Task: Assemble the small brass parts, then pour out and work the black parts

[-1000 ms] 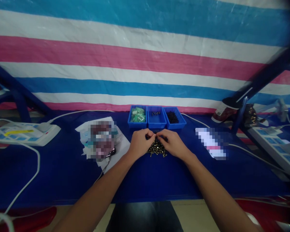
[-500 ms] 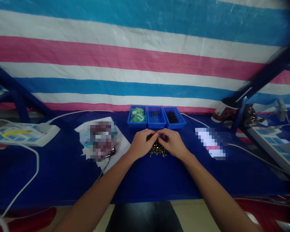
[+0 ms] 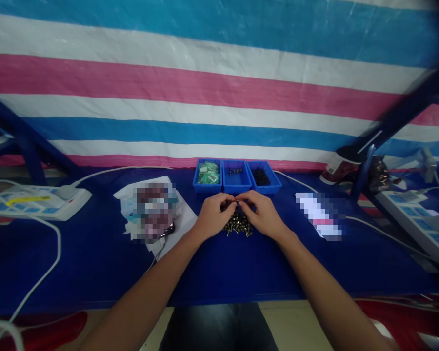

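A small heap of brass-coloured screws (image 3: 237, 225) lies on the blue table top (image 3: 219, 273) in front of me. My left hand (image 3: 214, 217) and my right hand (image 3: 263, 214) rest over the heap, fingertips pinched together and meeting above it. Something tiny sits between the fingertips; I cannot make out what. Just behind the heap stand three small blue bins: the left bin (image 3: 208, 175) holds green pieces, the middle bin (image 3: 236, 178) a few screws, the right bin (image 3: 264, 178) small black parts.
A white power strip (image 3: 36, 201) with cords lies at the far left, another power strip (image 3: 417, 219) at the right. Papers (image 3: 153, 209) lie left of the heap, a flat packet (image 3: 320, 214) to the right. A striped tarp hangs behind.
Both hands stayed over the screw heap, with only small finger movements; the fingertips pinch together slightly higher now.
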The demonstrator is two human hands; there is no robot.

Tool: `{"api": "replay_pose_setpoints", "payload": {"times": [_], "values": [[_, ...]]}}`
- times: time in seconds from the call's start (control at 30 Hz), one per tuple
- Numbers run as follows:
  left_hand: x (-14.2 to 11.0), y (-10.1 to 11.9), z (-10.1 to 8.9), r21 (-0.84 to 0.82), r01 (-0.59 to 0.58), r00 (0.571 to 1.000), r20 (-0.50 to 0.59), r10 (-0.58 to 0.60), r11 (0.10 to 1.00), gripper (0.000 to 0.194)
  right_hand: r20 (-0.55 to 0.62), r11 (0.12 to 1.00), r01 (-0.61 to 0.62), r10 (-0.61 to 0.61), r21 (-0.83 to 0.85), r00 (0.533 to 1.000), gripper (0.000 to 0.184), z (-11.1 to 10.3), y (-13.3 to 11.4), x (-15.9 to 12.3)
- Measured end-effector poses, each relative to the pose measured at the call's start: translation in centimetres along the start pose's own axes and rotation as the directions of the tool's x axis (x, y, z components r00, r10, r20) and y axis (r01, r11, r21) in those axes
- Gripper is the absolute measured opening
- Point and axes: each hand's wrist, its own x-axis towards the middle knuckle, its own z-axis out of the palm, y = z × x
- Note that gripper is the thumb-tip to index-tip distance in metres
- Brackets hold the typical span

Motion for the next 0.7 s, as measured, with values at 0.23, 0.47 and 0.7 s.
{"api": "replay_pose_setpoints", "payload": {"times": [0.23,0.47,0.7], "values": [[-0.09,0.26,-0.09,0.01,-0.037,0.999,0.023,0.036,0.999,0.017,-0.006,1.0,-0.009,0.009,-0.023,1.0,0.017,-0.16,-0.14,0.08],[-0.04,0.07,-0.1,-0.001,-0.013,0.998,-0.069,0.013,1.0,0.028,0.065,0.978,-0.201,0.197,0.062,0.978,0.026,-0.13,0.08,0.09],[0.2,-0.34,-0.39,0.044,0.071,0.992,-0.109,-0.066,0.996,0.034,0.245,0.745,-0.443,0.368,0.499,0.897,0.041,-0.18,0.45,0.43]]}}
